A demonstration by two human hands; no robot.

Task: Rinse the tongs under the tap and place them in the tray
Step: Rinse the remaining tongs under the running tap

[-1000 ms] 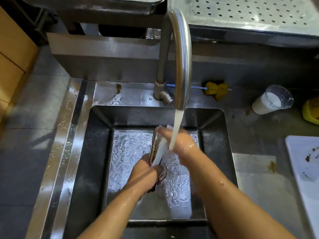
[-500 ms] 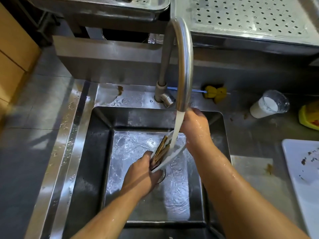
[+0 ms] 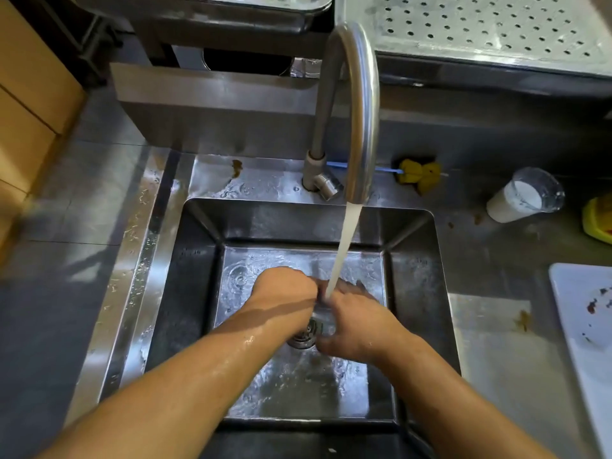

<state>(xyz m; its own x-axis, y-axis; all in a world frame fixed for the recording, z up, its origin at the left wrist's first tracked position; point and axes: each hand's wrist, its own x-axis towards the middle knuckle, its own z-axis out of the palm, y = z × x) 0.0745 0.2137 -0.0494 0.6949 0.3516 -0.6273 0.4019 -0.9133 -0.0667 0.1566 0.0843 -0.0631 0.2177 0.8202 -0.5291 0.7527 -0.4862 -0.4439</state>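
Note:
Water pours from the curved steel tap [image 3: 359,104] into the sink [image 3: 198,293]. Both my hands meet under the stream, low over the drain. My left hand [image 3: 284,291] is curled round the tongs [image 3: 322,313], of which only a short wet metal piece shows between the hands. My right hand [image 3: 356,323] wraps the same piece from the right, thumb below and fingers above. The rest of the tongs is hidden by the hands. A perforated steel tray [image 3: 496,34] sits on the shelf at the back right.
A plastic cup of white liquid [image 3: 525,197] and a yellow brush [image 3: 419,173] lie on the counter right of the tap. A white board [image 3: 586,313] with crumbs is at the right edge, a yellow object [image 3: 599,220] beyond it. Another steel tray [image 3: 231,8] sits back left.
My right hand has dropped from near the spout down to the left hand. The tongs, held up slanted in the stream before, are now low over the drain and mostly covered.

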